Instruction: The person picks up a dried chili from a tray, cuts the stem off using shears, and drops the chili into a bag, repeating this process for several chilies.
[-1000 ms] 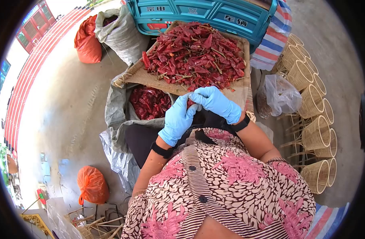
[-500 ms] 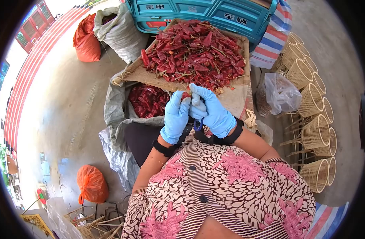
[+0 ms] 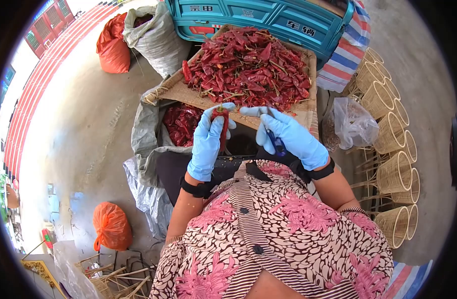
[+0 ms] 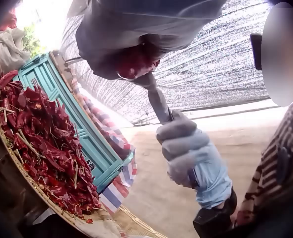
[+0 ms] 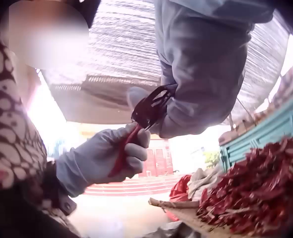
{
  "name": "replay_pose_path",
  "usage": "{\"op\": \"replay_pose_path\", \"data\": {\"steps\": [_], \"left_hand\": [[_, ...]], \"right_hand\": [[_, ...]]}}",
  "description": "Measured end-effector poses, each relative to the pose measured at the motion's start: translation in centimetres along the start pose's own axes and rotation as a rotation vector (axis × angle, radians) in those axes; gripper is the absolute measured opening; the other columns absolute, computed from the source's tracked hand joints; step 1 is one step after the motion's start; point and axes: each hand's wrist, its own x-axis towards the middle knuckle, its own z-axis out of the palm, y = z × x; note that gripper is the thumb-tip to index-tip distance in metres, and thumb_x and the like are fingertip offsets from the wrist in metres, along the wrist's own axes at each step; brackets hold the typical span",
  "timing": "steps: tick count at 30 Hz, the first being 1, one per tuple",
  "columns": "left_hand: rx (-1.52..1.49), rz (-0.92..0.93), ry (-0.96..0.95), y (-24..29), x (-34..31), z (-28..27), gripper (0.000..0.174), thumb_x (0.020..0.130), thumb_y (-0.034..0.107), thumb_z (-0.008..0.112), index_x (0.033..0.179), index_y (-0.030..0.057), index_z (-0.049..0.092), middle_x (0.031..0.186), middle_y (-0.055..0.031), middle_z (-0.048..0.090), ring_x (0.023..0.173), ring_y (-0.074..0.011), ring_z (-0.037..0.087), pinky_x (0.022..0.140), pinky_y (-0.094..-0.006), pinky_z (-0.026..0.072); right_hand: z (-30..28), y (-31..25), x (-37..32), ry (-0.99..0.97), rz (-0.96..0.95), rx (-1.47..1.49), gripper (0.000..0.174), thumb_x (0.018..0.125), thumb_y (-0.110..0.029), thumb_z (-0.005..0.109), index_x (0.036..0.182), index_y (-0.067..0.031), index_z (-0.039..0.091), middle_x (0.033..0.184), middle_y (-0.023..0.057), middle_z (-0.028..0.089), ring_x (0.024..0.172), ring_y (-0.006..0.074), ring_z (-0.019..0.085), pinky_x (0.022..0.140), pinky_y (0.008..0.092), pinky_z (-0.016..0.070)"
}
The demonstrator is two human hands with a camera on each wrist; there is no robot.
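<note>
My left hand (image 3: pixel 204 149), in a light blue glove, grips a dried red chilli (image 3: pixel 221 122) upright, stem end at the fingertips. The chilli also shows red along the fingers in the right wrist view. My gloved right hand (image 3: pixel 297 142) is a little to the right, holding small scissors with blue handles (image 3: pixel 276 144); its index finger points towards the left hand. Both hands are over the lap, just below the near edge of a woven tray (image 3: pixel 193 95) heaped with dried red chillies (image 3: pixel 248 67).
Left of the lap stands an open grey sack (image 3: pixel 145 132) holding red chilli pieces (image 3: pixel 182 124). A teal truck bed (image 3: pixel 258 20) is behind the tray. Wicker baskets (image 3: pixel 390 132) and a clear plastic bag (image 3: pixel 355 124) line the right; an orange bag (image 3: pixel 113 226) lies lower left.
From close together, the hands have moved apart, left hand leftward and right hand rightward. The chilli now shows at greater length in the left hand; the blue handles have shifted right.
</note>
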Motion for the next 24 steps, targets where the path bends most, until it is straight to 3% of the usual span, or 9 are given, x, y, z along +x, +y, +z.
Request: {"op": "replay_pose_path", "data": {"steps": [3,4,7,8,11,14,17,20,24], "left_hand": [[0.106,0.133,0.036,1.0,0.0,1.2,0.030,0.101,0.017,0.047,0.128,0.0062,0.052,0.115,-0.0037,0.061,0.083,-0.0076,0.053,0.073,-0.0225,0.0457],[0.144,0.182,0.051,1.3,-0.1,1.6,0.030,0.101,0.018,0.047,0.128,0.0061,0.052,0.116,-0.0031,0.060,0.083,-0.0072,0.053,0.073,-0.0220,0.0453],[0.185,0.078,0.036,1.2,-0.4,0.8,0.029,0.101,0.018,0.047,0.127,0.0055,0.052,0.118,-0.0034,0.061,0.085,-0.0072,0.052,0.077,-0.0227,0.0454],[0.171,0.038,0.022,1.3,-0.5,0.6,0.028,0.101,0.018,0.047,0.126,0.0051,0.052,0.118,-0.0036,0.061,0.086,-0.0075,0.053,0.078,-0.0233,0.0456],[0.100,-0.032,-0.009,1.6,-0.6,0.4,0.027,0.101,0.016,0.046,0.124,0.0043,0.053,0.117,-0.0041,0.061,0.090,-0.0082,0.055,0.082,-0.0250,0.0463],[0.011,0.002,-0.007,1.7,-0.5,0.6,0.026,0.101,0.016,0.046,0.123,0.0038,0.053,0.113,-0.0043,0.062,0.093,-0.0089,0.057,0.084,-0.0254,0.0468],[0.000,0.020,-0.023,1.5,-0.7,0.4,0.026,0.102,0.015,0.045,0.123,0.0032,0.054,0.112,-0.0040,0.061,0.097,-0.0099,0.058,0.087,-0.0252,0.0467],[-0.009,0.014,-0.049,0.6,-0.9,-0.5,0.026,0.102,0.015,0.045,0.123,0.0023,0.054,0.113,-0.0041,0.061,0.100,-0.0109,0.058,0.089,-0.0256,0.0467],[0.015,0.016,-0.062,0.8,-0.9,-0.5,0.026,0.102,0.014,0.045,0.123,0.0013,0.054,0.114,-0.0041,0.060,0.101,-0.0106,0.058,0.090,-0.0258,0.0466]], "right_hand": [[-0.1,1.2,0.8,0.081,0.008,-0.473,0.043,0.102,-0.040,0.043,0.123,-0.0051,0.055,0.080,0.0022,0.059,0.068,0.0097,0.053,0.066,0.0245,0.0444],[-0.6,1.0,0.9,0.083,0.078,-0.500,0.040,0.101,-0.039,0.045,0.116,-0.0038,0.056,0.081,0.0036,0.057,0.070,0.0134,0.053,0.067,0.0281,0.0444],[-0.6,0.2,0.9,0.089,-0.135,-0.570,0.037,0.100,-0.036,0.047,0.117,-0.0041,0.055,0.082,0.0047,0.057,0.070,0.0142,0.053,0.068,0.0279,0.0449],[0.1,-0.9,0.8,0.084,-0.115,-0.517,0.034,0.099,-0.034,0.051,0.114,-0.0040,0.057,0.083,0.0102,0.059,0.075,0.0184,0.058,0.070,0.0306,0.0465],[0.2,-0.1,2.1,0.177,-0.477,-0.803,0.033,0.096,-0.034,0.054,0.109,-0.0042,0.060,0.085,0.0158,0.062,0.079,0.0261,0.064,0.068,0.0355,0.0493],[0.6,-0.1,2.3,0.290,-0.648,-1.232,0.029,0.093,-0.029,0.060,0.110,-0.0071,0.063,0.089,0.0115,0.065,0.074,0.0237,0.065,0.064,0.0331,0.0506],[1.0,-1.2,2.4,0.289,-0.591,-1.480,0.028,0.090,-0.033,0.061,0.104,-0.0090,0.064,0.087,0.0114,0.065,0.070,0.0299,0.065,0.056,0.0367,0.0507],[1.0,-1.5,2.9,0.294,-0.774,-1.444,0.029,0.092,-0.037,0.056,0.094,-0.0090,0.062,0.080,0.0083,0.063,0.066,0.0278,0.064,0.051,0.0381,0.0502],[1.1,-1.9,2.7,0.269,-0.733,-1.575,0.029,0.093,-0.037,0.055,0.092,-0.0095,0.062,0.076,0.0076,0.061,0.063,0.0271,0.063,0.049,0.0377,0.0492]]}}
